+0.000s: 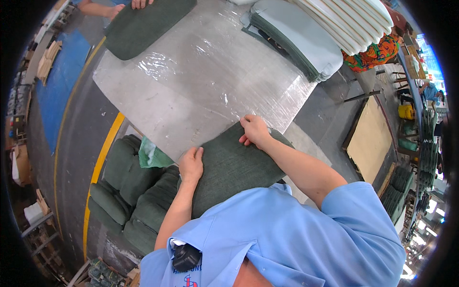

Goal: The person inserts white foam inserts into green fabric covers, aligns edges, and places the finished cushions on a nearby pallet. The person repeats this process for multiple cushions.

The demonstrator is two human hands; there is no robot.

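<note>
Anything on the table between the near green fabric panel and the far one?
Nothing: only bare plastic-wrapped table top lies between the near green panel and the far green panel, head view.

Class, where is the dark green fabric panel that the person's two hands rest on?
In the head view, the dark green fabric panel lies centre-low at the plastic-covered table's near edge, under the left hand and right hand.

Fabric cover [234,165] lay on the near edge of the plastic-wrapped table [201,81], centre frame. Left hand [191,165] rested on its left edge, right hand [254,131] on its upper corner. Second fabric cover [143,26] lay on the table's upper left, another person's hand [139,3] on it. Stacked cushions [291,38] sat upper right. Upholstered armchair [134,191] stood lower left, below the table, possibly with a bag [152,154] on it.
</note>
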